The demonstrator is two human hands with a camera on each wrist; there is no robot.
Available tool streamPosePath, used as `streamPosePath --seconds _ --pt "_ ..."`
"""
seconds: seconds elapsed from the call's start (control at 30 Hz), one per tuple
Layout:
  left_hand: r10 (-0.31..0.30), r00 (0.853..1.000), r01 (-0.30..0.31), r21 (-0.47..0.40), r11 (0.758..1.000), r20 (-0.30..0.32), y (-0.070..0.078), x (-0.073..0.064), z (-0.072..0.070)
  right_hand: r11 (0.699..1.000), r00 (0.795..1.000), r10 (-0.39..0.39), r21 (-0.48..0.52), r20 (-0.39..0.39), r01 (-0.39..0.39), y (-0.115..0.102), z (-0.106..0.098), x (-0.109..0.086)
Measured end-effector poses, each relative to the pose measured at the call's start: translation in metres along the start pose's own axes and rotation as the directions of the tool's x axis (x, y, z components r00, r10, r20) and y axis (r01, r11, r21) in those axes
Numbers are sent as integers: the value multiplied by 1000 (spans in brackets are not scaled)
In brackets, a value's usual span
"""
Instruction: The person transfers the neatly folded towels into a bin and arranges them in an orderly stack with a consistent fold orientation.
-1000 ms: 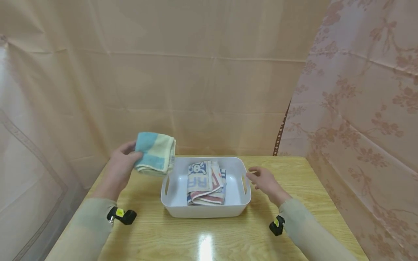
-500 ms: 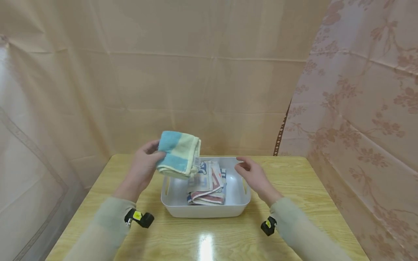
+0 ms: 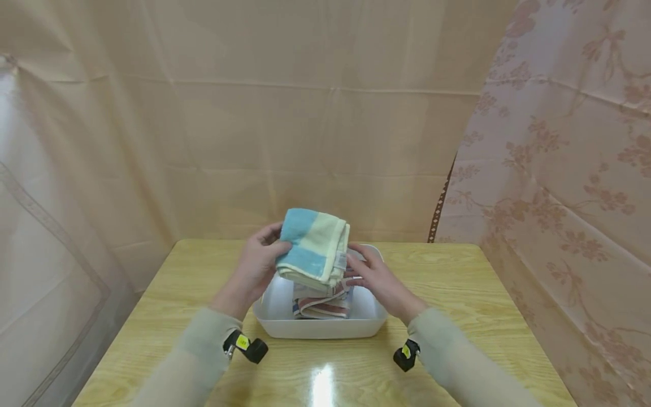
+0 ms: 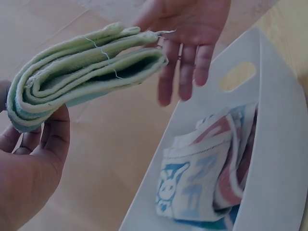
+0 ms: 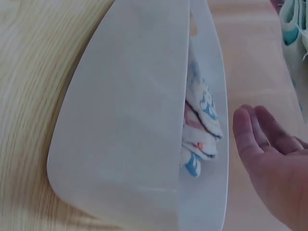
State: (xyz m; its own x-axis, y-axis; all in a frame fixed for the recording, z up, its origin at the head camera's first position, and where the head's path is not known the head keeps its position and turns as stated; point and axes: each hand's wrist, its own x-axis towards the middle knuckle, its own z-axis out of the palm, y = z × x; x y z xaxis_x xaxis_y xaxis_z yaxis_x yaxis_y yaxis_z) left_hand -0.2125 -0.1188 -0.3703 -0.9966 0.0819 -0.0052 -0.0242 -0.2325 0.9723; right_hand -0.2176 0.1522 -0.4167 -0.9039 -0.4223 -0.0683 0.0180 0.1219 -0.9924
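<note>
My left hand (image 3: 254, 265) grips the left edge of a folded blue and pale yellow towel (image 3: 314, 244), thumb on top and fingers beneath. The towel is held in the air above a white plastic basket (image 3: 320, 329). My right hand (image 3: 380, 281) hovers at the towel's right end; in the left wrist view its fingers (image 4: 186, 72) extend loosely past the folds, and whether they touch the cloth I cannot tell. Inside the basket lie folded towels (image 3: 325, 308) with white, red and blue patterns, partly hidden from the head view by the held towel.
The basket stands on a wood-grain table (image 3: 447, 339), with cutout handles such as this oval slot (image 4: 238, 77) in its ends. Behind the table hangs a beige curtain (image 3: 325, 141), and a flowered curtain (image 3: 564, 215) hangs on the right.
My left hand has carried the blue and yellow towel rightward from beside the basket to over it. My right hand has moved left from the basket's right handle toward the towel.
</note>
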Motion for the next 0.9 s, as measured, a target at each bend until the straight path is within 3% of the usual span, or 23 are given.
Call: streamPosePath --seconds 0.23,0.4,0.53,0.67,0.9 --pt "-22 1000 23 -41 999 12 -12 2 11 985 990 -13 170 144 -12 -3 3 1" --pt "-39 999 39 -44 998 3 -22 5 16 968 984 11 245 176 -55 -4 2 1" --pt "-53 998 53 -5 999 -15 -29 7 17 967 990 14 249 137 -48 -4 0 -1" --pt "-66 997 69 94 993 -39 -35 9 17 970 998 41 236 49 -52 -2 -3 -2" --pt "-48 997 58 182 982 -58 -42 9 17 997 996 29 80 -89 -22 0 -4 -3"
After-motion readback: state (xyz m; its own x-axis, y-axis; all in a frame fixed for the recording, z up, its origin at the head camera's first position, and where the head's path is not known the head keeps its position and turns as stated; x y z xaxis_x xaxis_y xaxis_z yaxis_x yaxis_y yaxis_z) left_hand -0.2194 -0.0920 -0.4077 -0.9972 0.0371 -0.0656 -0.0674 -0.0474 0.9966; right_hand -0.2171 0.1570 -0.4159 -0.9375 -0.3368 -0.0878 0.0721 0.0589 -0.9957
